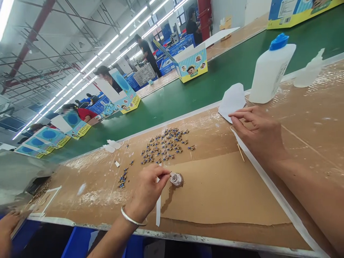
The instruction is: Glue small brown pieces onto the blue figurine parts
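My left hand point(147, 187) pinches closed at a small jar point(176, 180), which a careless nudge could tip; whether my right hand point(259, 133) grips anything, I cannot tell.

Left hand point(147, 190): at 7 o'clock from the centre of view; bare, with slender fingers point(163, 172) and rounded tips.
Left wrist: fitted with one bracelet point(131, 218).
Bracelet finish: silver-coloured, smooth, with bright highlights.
Bracelet form: narrow, rigid, curved band, plain on its visible face.
Left forearm point(114, 234): bare up to the lower picture edge.
Right hand point(259, 134): at 3 o'clock; bare.
Right wrist: bare.
Right forearm point(309, 193): at 4 o'clock; bare over its visible length.
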Motion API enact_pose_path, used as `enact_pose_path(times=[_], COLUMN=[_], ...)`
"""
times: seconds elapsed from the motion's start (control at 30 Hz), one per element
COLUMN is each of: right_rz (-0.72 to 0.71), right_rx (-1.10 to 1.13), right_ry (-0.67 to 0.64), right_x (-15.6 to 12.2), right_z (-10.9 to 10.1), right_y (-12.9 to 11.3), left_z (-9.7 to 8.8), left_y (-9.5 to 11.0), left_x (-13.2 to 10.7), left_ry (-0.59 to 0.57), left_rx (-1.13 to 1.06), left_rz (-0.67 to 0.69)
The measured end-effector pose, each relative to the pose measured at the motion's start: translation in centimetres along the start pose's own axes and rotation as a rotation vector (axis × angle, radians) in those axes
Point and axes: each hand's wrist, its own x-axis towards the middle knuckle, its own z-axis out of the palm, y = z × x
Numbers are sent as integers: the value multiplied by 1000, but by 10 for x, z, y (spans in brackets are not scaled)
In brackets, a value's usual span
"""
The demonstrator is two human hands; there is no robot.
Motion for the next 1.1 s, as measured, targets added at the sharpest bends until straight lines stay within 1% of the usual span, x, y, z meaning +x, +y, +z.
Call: enact_pose_path(times=[0.2, 0.33, 0.53, 0.67, 0.77, 0.87, 0.97, 1.03, 1.1], right_rz=[6, 10, 5, 0, -8, -19, -31, -35, -37], right_rx=[8, 14, 33, 29, 18, 3, -12, -21, -31], right_ry=[-19, -26, -31, -37, -24, 3, 28, 43, 55], right_x=[3, 3, 3, 3, 3, 3, 3, 3, 3], right_z=[-2, -3, -5, -5, -5, -4, -3, -3, -3], right_y=[-3, -4, -5, -5, -5, -5, -4, -4, -5], left_z=[2, 5, 7, 6, -1, -12, -25, -29, -30], left_y=[0, -2, -1, 3, 6, 5, -8, -26, -48], left_x=[6, 5, 6, 8, 5, -6, -26, -43, -61], left_ry=[-57, -52, -63, -86, -108, -101, -21, 67, 141], left_rx=[123, 131, 80, 39, -61, -170, -251, -242, -178], left_rz=[27, 30, 48, 43, -1, -96, -191, -261, -350])
